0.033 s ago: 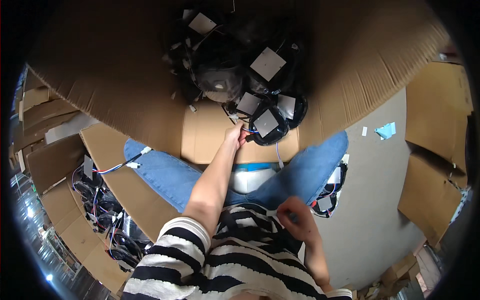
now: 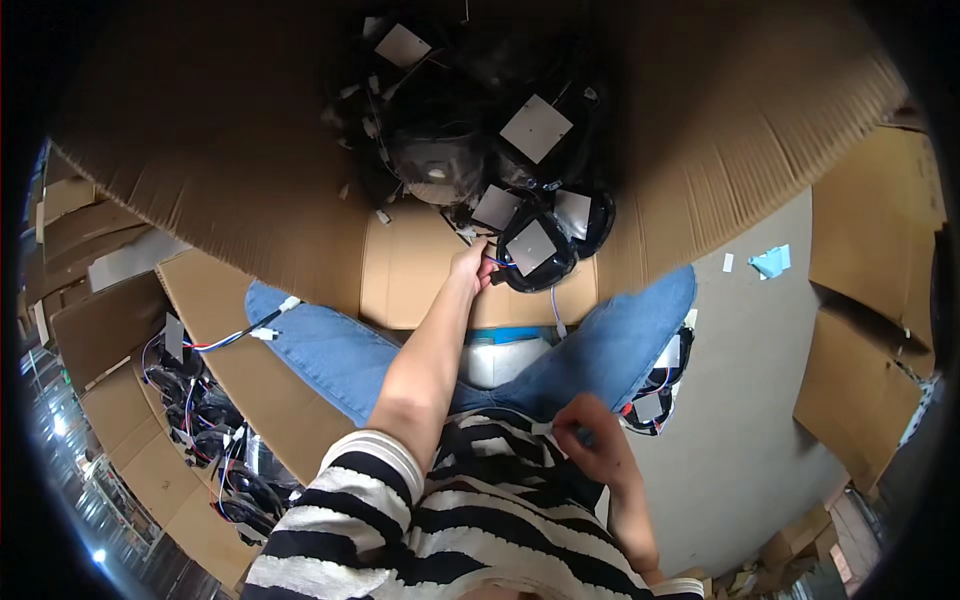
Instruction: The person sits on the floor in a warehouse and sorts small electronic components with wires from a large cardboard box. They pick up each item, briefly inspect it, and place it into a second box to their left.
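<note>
My left hand [image 2: 470, 268] reaches forward into a large cardboard box. Its fingers are closed at the left edge of a round black unit [image 2: 530, 247], where blue and white wires come out. A pale square plate sits on top of that unit, and a thin cable hangs from its near side. Similar black units lie right behind it, one with a pale plate [image 2: 573, 213] to its right. In front of my striped shirt, my right hand [image 2: 592, 438] is curled with the fingertips pinched. A small pale thing shows at those fingertips, too unclear to name.
The box wall [image 2: 730, 130] rises around the pile in its dark far part. To the left stands another open box [image 2: 250, 350] beside several wired black units [image 2: 200, 410]. More units [image 2: 650, 405] lie right of my knee. Blue scrap [image 2: 770, 262] and cardboard boxes [image 2: 870, 220] are farther right.
</note>
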A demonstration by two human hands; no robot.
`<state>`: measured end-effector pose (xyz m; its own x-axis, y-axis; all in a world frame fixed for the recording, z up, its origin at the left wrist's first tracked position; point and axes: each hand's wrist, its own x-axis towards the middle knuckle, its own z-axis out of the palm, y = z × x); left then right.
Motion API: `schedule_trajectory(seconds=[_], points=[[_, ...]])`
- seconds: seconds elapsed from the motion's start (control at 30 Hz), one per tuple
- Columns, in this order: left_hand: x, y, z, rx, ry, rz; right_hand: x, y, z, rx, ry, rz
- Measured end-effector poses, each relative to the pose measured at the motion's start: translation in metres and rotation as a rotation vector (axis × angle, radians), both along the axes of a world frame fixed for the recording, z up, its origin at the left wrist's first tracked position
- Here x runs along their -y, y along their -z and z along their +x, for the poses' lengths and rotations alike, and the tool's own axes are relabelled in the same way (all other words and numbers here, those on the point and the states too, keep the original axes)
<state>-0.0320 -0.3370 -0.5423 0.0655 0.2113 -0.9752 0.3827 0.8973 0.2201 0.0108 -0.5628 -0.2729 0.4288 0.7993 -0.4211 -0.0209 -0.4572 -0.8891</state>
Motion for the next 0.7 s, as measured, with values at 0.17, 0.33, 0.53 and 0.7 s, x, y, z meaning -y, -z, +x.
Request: schedule_trajectory(seconds=[0.17,0.33,0.53,0.7], points=[[-0.006,0.015,0.01,0.018,-0.075,0.161,-0.015,0.002,0.004,-0.026,-0.017,-0.058],[0.009,-0.047,-0.013,0.278,-0.035,0.407,-0.022,0.007,-0.006,0.023,-0.094,-0.003],[0.022,-0.172,-0.04,0.685,0.42,0.81,-0.021,-0.001,-0.014,0.002,-0.136,-0.013],[0.011,-0.257,-0.055,0.647,0.59,0.677,-0.023,-0.026,-0.012,-0.203,-0.127,-0.145]])
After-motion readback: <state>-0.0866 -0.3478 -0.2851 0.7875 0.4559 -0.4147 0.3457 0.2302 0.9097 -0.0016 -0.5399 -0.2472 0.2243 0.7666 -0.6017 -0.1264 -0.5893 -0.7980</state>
